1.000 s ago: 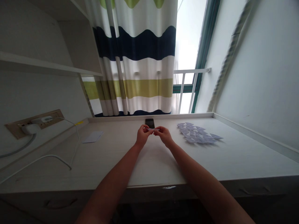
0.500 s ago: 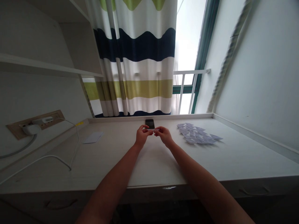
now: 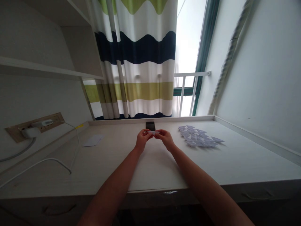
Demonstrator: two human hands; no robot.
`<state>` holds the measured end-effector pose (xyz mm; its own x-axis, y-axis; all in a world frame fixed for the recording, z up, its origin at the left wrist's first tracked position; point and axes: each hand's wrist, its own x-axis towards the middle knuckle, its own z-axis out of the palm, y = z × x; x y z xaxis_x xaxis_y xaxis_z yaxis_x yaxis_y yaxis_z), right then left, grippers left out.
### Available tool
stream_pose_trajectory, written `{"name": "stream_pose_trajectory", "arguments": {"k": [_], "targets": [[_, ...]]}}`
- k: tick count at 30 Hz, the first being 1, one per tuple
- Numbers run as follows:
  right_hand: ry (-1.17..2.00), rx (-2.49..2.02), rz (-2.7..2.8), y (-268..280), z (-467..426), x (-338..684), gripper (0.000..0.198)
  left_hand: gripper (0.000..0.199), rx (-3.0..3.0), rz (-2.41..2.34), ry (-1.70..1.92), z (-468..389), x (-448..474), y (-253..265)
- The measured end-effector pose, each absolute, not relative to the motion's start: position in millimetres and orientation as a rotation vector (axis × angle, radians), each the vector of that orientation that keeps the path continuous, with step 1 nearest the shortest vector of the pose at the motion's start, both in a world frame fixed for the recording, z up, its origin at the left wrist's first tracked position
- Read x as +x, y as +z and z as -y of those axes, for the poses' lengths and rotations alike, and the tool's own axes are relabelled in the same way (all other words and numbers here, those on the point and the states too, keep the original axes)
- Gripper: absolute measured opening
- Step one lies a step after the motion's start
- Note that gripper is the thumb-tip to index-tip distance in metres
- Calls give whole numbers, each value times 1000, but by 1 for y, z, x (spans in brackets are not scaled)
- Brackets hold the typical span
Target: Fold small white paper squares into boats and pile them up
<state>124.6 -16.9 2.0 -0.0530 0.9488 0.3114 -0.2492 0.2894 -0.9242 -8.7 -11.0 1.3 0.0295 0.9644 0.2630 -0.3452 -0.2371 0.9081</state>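
Note:
A small folded piece of white paper [image 3: 154, 132] is pinched between both of my hands, above the middle of the desk. My left hand [image 3: 142, 138] grips its left end with thumb and fingers, and my right hand [image 3: 165, 138] grips the right end. Just beyond them lies a dark phone [image 3: 150, 126], its near part hidden by the hands and paper. To the right is a spread pile of pointed, folded paper pieces [image 3: 198, 137]. Flat white paper sheets [image 3: 93, 140] rest on the desk to the left.
The white desk [image 3: 113, 169] has a raised rim [image 3: 254, 135] along its back and right side. A white cable [image 3: 55, 158] runs from plugs in a wall socket [image 3: 35, 127] across the left side. Shelves hang at the upper left; a striped curtain [image 3: 145, 72] covers the window.
The fingers have shifted slightly on the folded paper, whose top edge now shows straighter between them. The view has tilted a little; the pile, sheets and phone stay in place.

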Motion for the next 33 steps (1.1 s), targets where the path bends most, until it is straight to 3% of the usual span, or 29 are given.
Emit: {"name": "stream_pose_trajectory", "arguments": {"k": [15, 26, 33], "targets": [[1122, -789, 1263, 0, 16, 125, 22, 22, 1152, -825, 1363, 7, -13, -3], [870, -906, 1520, -5, 14, 125, 18, 18, 972, -779, 1321, 7, -14, -2], [989, -886, 1457, -4, 13, 123, 24, 17, 973, -761, 1334, 7, -13, -1]]}}
